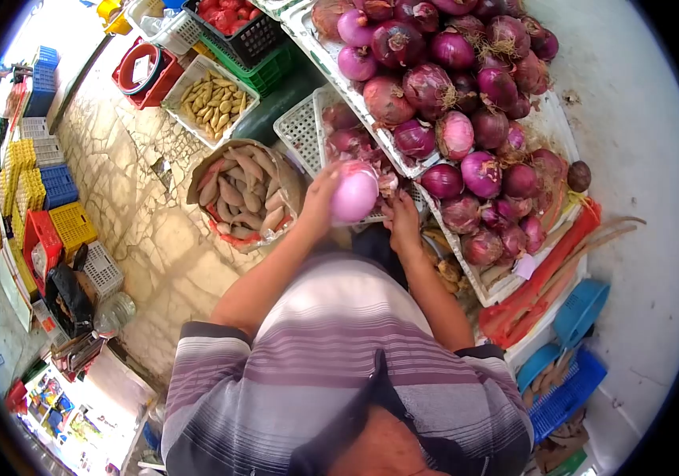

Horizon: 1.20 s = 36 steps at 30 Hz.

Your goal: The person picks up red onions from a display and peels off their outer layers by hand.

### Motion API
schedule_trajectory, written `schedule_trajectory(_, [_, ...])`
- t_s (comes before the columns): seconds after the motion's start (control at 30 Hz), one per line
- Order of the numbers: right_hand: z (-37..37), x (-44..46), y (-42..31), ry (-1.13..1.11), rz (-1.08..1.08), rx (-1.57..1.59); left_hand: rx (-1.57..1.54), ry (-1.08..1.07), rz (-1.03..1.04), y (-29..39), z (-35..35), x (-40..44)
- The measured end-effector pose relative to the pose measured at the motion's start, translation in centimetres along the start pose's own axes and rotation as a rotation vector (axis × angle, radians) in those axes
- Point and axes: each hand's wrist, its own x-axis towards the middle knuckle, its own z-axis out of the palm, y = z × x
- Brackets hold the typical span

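Open sack (pixel 290 176) of sweet potatoes (pixel 246 186) on stone floor (pixel 157 262). Near it, white crate (pixel 185 125) with small yellowish roots (pixel 214 105); red tub (pixel 171 82) just beside. Black crate (pixel 250 46) with red contents (pixel 226 13), green crate (pixel 269 71) near. Far left: yellow crate (pixel 72 225), blue crate (pixel 57 186), red crate (pixel 40 238), black bag (pixel 68 297), clear plastic jug (pixel 115 312). Lower right: red sheeting (pixel 526 282), light-blue basket (pixel 581 313), darker blue basket (pixel 571 397).

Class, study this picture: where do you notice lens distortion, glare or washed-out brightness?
Head view: wide-angle distortion curves the surroundings inside a rounded image with black corners; head view: strong light pales the red onion in the left hand; head view: bright patches lighten the stone floor, and the upper left nearly whites out.
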Motion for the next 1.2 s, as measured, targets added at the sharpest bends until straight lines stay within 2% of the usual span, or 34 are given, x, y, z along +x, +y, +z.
schedule_trajectory(0.07, [0.0,-0.8,-0.2,0.006,-0.146,0.011,0.165,-0.067,0.09,0.1,-0.2,0.1])
schedule_trajectory(0.23, [2.3,-3.9,-5.3,-0.319,-0.212,-0.02,0.301,-0.116,0.161,-0.2,0.2,-0.6])
schedule_trajectory(0.37, [2.2,-2.6,-4.7,-0.325,-0.25,-0.085,0.42,-0.099,0.158,0.1,0.6,-0.7])
schedule_trajectory(0.47, [3.4,-4.2,-7.0,-0.358,-0.401,-0.28,0.534,-0.093,0.211,0.3,0.5,-1.0])
schedule_trajectory(0.6, [3.4,-3.5,-6.2,-0.321,-0.399,-0.247,0.734,-0.097,0.378,0.4,0.4,-0.9])
schedule_trajectory(0.8, [4.2,-3.2,-5.1,-0.177,-0.387,-0.24,0.851,-0.065,0.404,1.1,1.3,-1.5])
schedule_trajectory(0.87, [4.4,-2.8,-4.8,-0.166,-0.39,-0.209,0.904,-0.065,0.468,0.9,1.4,-1.2])
schedule_trajectory(0.97, [4.6,-2.4,-4.1,-0.241,-0.244,0.074,0.929,-0.039,0.46,1.4,1.7,-1.6])
schedule_trajectory(1.07, [4.3,-1.9,-3.4,-0.228,-0.303,0.098,0.932,-0.023,0.473,1.3,2.4,-1.5])
schedule_trajectory(1.1, [4.7,-1.7,-3.3,-0.177,-0.267,0.149,0.94,-0.01,0.488,1.2,2.4,-1.4])
schedule_trajectory(1.2, [4.9,-2.0,-3.6,-0.239,-0.223,0.271,0.89,0.006,0.481,1.0,2.5,-1.4])
